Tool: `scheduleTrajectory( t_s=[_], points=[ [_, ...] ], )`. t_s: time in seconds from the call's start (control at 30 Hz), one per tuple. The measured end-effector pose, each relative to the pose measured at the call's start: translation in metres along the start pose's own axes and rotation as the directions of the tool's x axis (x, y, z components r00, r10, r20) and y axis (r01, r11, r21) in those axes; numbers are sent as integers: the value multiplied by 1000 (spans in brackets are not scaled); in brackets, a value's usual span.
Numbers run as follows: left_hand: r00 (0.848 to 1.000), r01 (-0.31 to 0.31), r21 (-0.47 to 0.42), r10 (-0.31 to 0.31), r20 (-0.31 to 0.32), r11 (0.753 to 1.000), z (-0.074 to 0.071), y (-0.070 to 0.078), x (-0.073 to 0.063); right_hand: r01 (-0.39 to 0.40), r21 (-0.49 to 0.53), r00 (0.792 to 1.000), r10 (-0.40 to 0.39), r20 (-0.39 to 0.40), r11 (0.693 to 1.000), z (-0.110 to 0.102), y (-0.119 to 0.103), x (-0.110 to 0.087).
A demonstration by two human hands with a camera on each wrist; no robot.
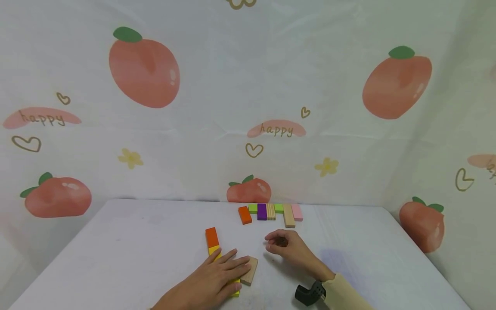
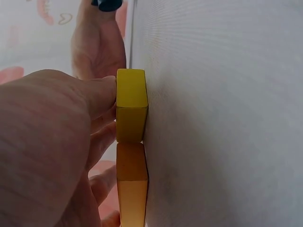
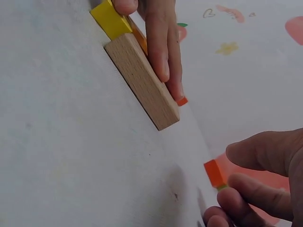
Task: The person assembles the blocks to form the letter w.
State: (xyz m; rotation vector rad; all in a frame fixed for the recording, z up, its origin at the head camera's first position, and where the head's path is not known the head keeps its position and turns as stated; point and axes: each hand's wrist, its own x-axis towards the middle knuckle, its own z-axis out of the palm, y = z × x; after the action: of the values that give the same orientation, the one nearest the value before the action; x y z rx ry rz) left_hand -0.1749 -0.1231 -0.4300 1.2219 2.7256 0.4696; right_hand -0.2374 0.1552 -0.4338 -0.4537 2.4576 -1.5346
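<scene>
My left hand (image 1: pixel 211 277) lies over several flat blocks on the table with its fingers stretched out. Its fingertips touch a plain wooden block (image 3: pixel 142 80) and a yellow block (image 3: pixel 111 20) that stands against it. In the left wrist view, the thumb is at the end of the yellow block, and an orange-yellow block (image 2: pixel 132 198) sits just beyond. A red-orange block (image 1: pixel 212 237) extends ahead of the hand, joined to another yellow block (image 1: pixel 214 249) partly under the fingers. To the right, my right hand (image 1: pixel 292 249) hovers with loosely bent fingers, holding nothing.
Along the table's back edge stands a row of blocks: a red-orange block (image 1: pixel 245 215), a purple block (image 1: pixel 261 211), a striped block (image 1: pixel 271 211), a wooden block (image 1: pixel 288 216), a pink block (image 1: pixel 296 212) and green ones. A printed cloth (image 1: pixel 209 142) hangs behind the white table (image 1: pixel 135 241).
</scene>
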Motion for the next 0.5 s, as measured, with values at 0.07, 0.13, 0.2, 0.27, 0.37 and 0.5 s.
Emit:
scheduleTrajectory(
  t_s=[0.07, 0.13, 0.2, 0.27, 0.37, 0.5],
  points=[
    [1000, 8, -4, -8, 10, 1000, 0, 0, 1, 18, -31, 1000, -18, -4, 999, 0, 0, 4],
    [1000, 12, -3, -12, 14, 1000, 0, 0, 1, 48, -66, 999, -49, -12, 997, -1, 0, 11],
    [1000, 16, -3, -16, 14, 1000, 0, -1, 1, 87, -109, 996, -90, -24, 990, -1, 0, 20],
    [1000, 12, -1, -12, 8, 1000, 0, -1, 0, 125, -155, 991, -132, -35, 980, -1, -1, 31],
    [1000, 4, -1, -4, -2, 1000, 0, -1, -1, 183, -212, 979, -197, -44, 960, -1, -4, 47],
    [1000, -4, 5, 4, -9, 1000, 0, -1, -1, 245, -298, 964, -265, -27, 923, 2, -12, 66]
  ],
)
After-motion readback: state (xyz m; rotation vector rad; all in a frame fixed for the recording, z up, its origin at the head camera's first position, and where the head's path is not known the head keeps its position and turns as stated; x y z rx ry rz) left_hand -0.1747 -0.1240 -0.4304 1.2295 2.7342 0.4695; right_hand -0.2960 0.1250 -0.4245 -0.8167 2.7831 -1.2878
